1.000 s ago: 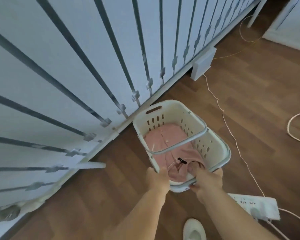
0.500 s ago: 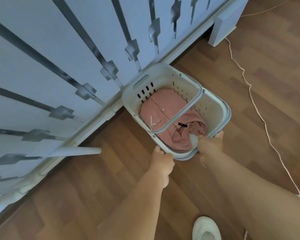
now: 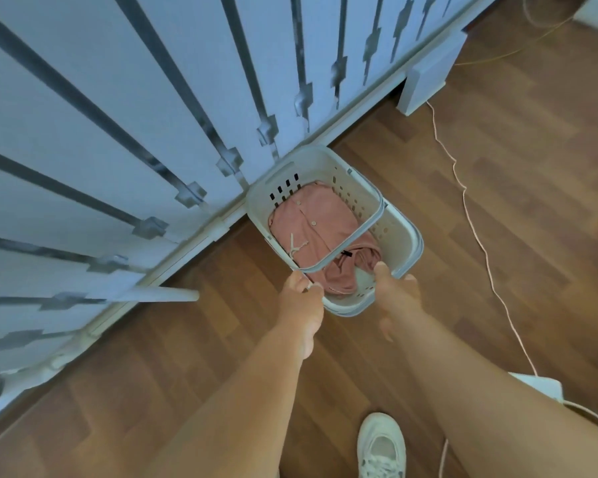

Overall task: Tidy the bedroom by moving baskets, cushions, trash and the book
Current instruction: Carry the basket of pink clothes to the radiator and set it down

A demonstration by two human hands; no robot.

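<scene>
Gripping basket (image 3: 399, 232) rim, left hand (image 3: 299, 298) and right hand (image 3: 399, 298) curled on its near edge | basket beyond fingers against wall panel (image 3: 118, 132) | cushions, trash, book unseen.

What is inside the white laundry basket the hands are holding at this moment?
The laundry basket holds a crumpled pink garment with buttons, a pale drawstring and a small black tag. The grey handle crosses above it. Anything beneath the garment is covered.
</scene>
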